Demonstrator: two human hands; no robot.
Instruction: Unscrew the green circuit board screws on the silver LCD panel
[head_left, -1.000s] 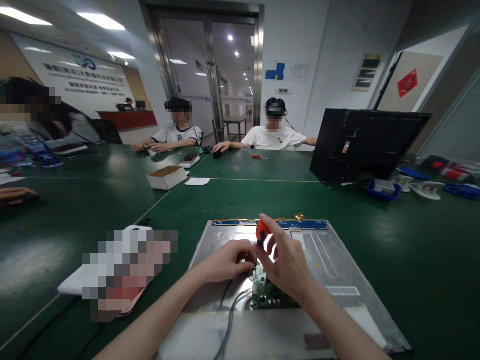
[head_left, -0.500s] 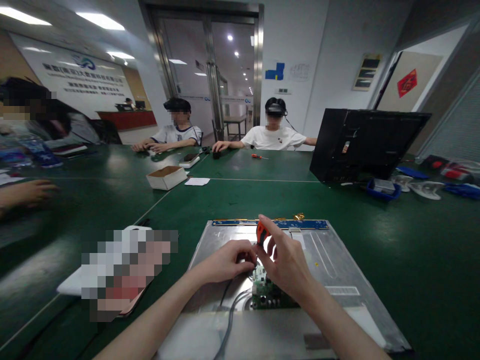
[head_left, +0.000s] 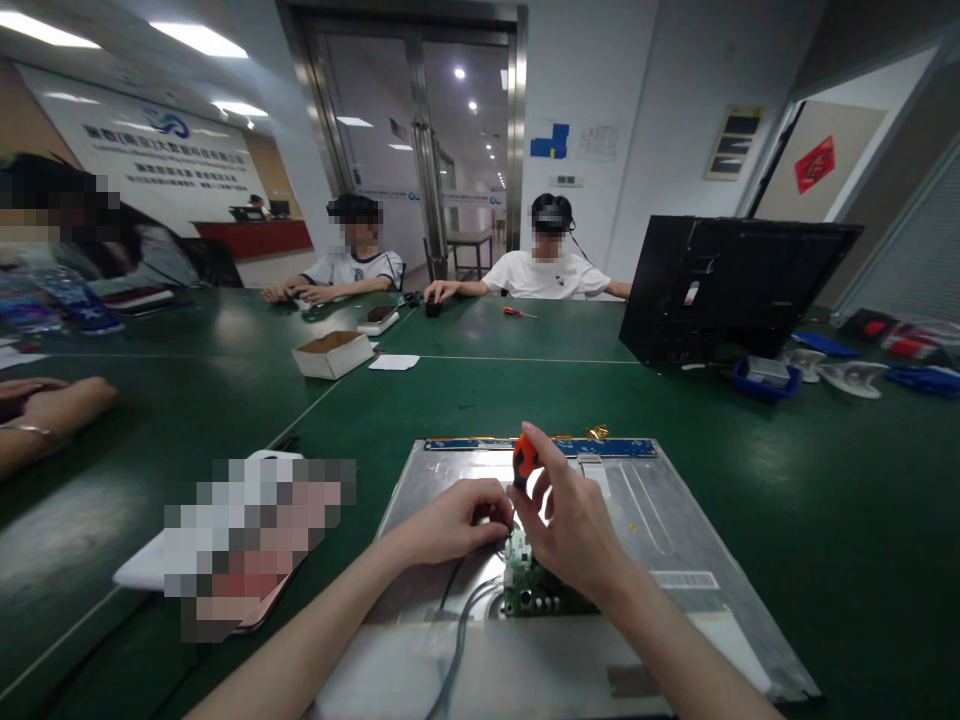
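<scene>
My right hand (head_left: 574, 525) grips the orange and black handle of a screwdriver (head_left: 525, 460), held upright with the index finger on top. Its tip is hidden. Beside it, my left hand (head_left: 450, 522) has its fingers pinched together near the upper left corner of a green circuit board (head_left: 536, 590); what they hold is hidden. The board lies on the silver metal back of a display panel (head_left: 697, 545), partly covered by my right hand. A grey cable (head_left: 459, 650) runs from the board toward me. Along the panel's far edge sits a narrow blue circuit strip (head_left: 619, 449).
Phone-like items (head_left: 259, 615), partly blurred out, lie left of the panel. Beyond are an open white box (head_left: 334, 358), another screwdriver (head_left: 517, 313), a black monitor housing (head_left: 720, 290) and a blue tray (head_left: 765, 382). Several people sit around the green table (head_left: 525, 390).
The screwdriver handle has turned slightly in my right hand, with the index finger shifting a little on top. My left hand barely moves. At far left, another person's hands have moved.
</scene>
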